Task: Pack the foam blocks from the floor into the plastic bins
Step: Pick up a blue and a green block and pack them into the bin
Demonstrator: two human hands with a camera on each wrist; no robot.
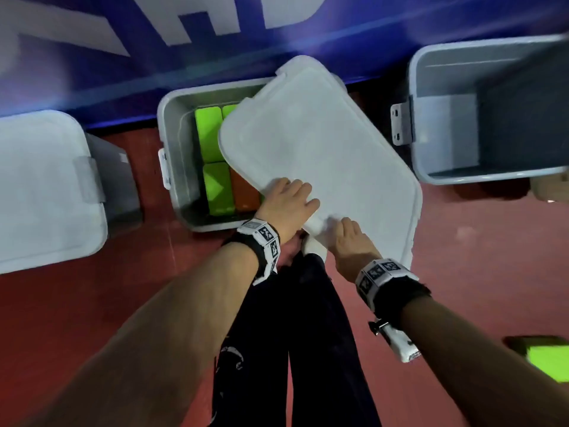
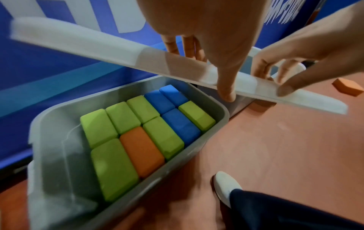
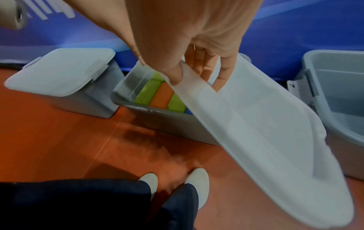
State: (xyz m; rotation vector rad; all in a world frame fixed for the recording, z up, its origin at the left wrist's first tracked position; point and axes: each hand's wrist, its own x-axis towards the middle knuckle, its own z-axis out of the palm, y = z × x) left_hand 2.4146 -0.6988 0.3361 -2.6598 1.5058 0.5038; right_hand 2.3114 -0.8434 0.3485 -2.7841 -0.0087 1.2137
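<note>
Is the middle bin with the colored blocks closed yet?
Not yet. The lid is held tilted above the middle bin by both hands, and the foam blocks inside are uncovered.

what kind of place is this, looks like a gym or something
Probably an indoor sports or play hall, though that is a guess. It has a reddish smooth floor, a blue banner with big white letters along the wall, and grey plastic bins holding foam blocks.

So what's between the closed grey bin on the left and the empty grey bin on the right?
The open grey plastic bin packed with foam blocks, half covered by the white lid; head view shows it.
</note>
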